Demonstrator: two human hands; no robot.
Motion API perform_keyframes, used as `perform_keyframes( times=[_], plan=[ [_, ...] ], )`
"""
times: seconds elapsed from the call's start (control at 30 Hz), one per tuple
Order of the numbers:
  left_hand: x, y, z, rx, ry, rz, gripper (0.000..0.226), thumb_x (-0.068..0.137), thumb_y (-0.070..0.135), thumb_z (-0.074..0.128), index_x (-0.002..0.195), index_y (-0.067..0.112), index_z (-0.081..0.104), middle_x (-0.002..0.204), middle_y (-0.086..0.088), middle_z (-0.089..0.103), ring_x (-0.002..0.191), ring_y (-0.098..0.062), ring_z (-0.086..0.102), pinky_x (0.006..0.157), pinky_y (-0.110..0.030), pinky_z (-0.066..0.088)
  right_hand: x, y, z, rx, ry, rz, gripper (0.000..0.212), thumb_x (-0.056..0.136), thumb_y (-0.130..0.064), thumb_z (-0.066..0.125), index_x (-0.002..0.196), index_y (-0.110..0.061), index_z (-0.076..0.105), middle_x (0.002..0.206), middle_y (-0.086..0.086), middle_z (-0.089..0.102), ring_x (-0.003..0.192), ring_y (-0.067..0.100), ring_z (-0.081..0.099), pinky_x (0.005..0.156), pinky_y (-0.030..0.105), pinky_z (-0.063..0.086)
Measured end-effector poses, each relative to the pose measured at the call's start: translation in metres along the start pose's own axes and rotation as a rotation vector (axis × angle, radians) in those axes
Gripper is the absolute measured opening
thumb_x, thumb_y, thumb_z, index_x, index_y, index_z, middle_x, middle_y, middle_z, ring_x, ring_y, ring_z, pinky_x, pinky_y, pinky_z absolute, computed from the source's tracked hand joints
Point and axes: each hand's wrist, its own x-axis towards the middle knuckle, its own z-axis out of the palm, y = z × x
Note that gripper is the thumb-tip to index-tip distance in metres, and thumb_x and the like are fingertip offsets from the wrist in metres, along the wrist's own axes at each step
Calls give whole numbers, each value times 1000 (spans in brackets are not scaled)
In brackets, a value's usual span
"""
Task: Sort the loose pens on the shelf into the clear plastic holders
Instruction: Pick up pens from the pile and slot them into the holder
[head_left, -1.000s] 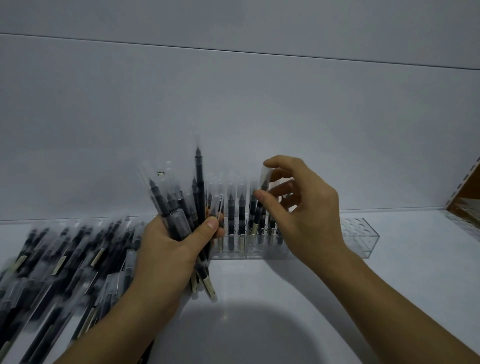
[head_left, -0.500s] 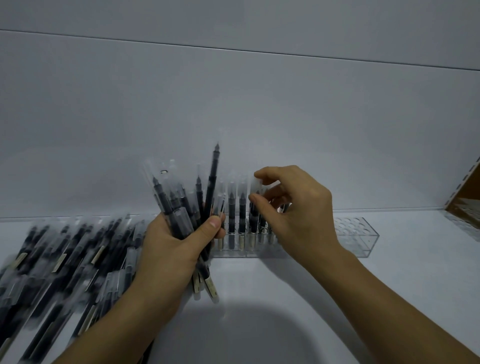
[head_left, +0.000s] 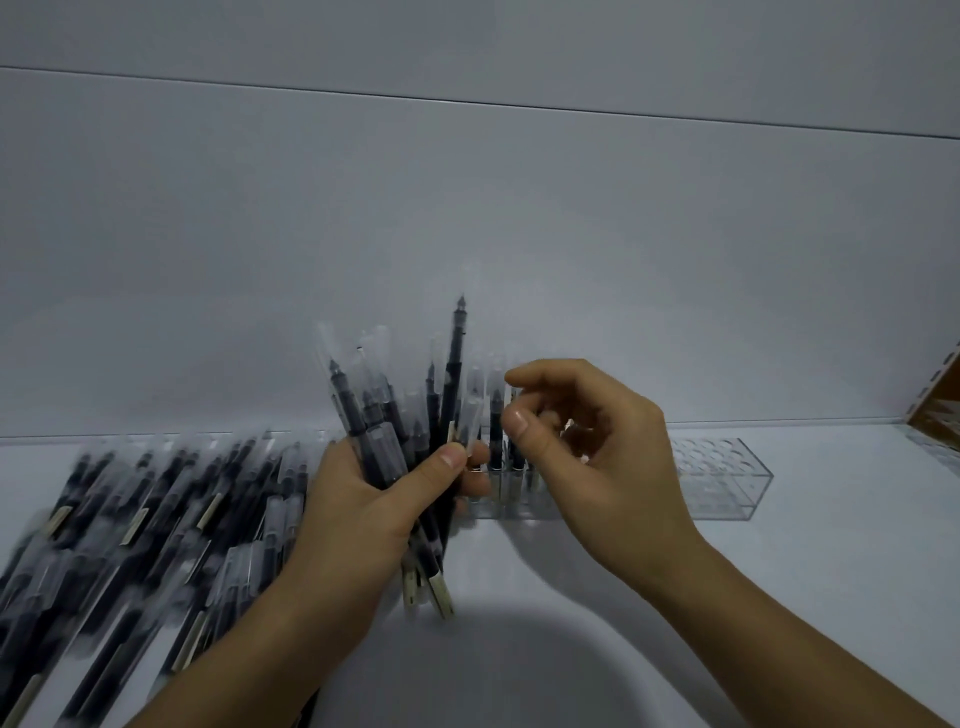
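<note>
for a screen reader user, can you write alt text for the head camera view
The left hand grips a fanned bunch of pens while the right hand reaches toward it, fingers curled. Behind them a clear holder holds some upright pens; its right end is empty. A pile of loose pens lies at left.

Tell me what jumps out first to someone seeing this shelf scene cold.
The left hand at centre grips a fanned bundle of pens, tips up. Beside it the right hand hovers with thumb and forefinger apart, in front of the clear holder, whose right end shows empty holes. A big blurred pile of loose pens sprawls across the shelf's left side.
</note>
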Motion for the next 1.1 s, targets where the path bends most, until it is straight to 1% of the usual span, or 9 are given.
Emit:
perform_keyframes(
  times=[0.07,0.17,0.3,0.43,0.5,0.6,0.77,0.93,1.1],
  plan=[
    [-1,0,1,1,-47,-1,16,80,20,69,93,21,80,91,-11,79,83,-29,76,74,-38,62,-1,-1,3,130,-85,78,20,93,-15,69,112,-17,73,88,-3,73,81,23,70,75,42,60],
    [-2,0,1,7,-95,-10,22,81,20,68,101,23,78,92,-12,78,85,-31,76,74,-37,63,0,-1,3,196,-170,134,20,93,-15,66,111,-13,75,89,5,74,84,27,69,81,44,61],
    [-2,-1,1,-8,-113,-9,28,80,20,69,107,22,77,99,-8,79,92,-27,76,80,-41,61,1,-2,0,225,-191,141,14,93,-14,67,104,-12,74,91,6,73,85,33,67,77,40,61],
    [-1,-2,0,-15,-45,-14,23,75,20,70,96,17,79,95,-6,79,93,-20,76,78,-33,59,8,-8,-8,319,-131,199,13,96,-20,69,100,-9,63,93,12,75,71,14,63,59,21,48],
    [0,-4,-2,-11,2,-23,21,75,22,70,94,14,77,90,-10,79,88,-27,76,75,-35,61,13,-13,-15,370,-86,244,20,96,-28,59,101,-10,54,94,13,77,66,18,61,52,26,46],
    [0,-4,-4,5,42,-12,15,75,25,70,85,17,79,82,-14,77,78,-31,75,65,-31,62,19,-13,-24,415,17,246,24,95,-29,54,104,-8,48,91,15,77,61,20,63,52,29,50],
    [0,-3,-4,60,58,27,23,78,27,70,93,11,76,79,-10,77,77,-22,76,67,-26,60,24,-4,-36,407,90,200,8,104,-6,51,110,-10,51,97,15,77,71,24,68,68,32,58],
    [1,-3,-5,57,89,42,23,76,30,69,96,20,76,89,-2,79,81,-18,75,75,-30,58,25,-2,-41,333,77,156,34,103,8,46,128,-14,56,102,11,77,81,19,69,76,31,59],
    [1,-2,-4,59,86,41,24,78,29,68,99,19,75,93,0,79,80,-15,75,77,-32,56,24,-1,-37,114,158,54,43,101,-1,58,141,-16,50,87,21,72,95,15,74,76,28,59]
  ],
)
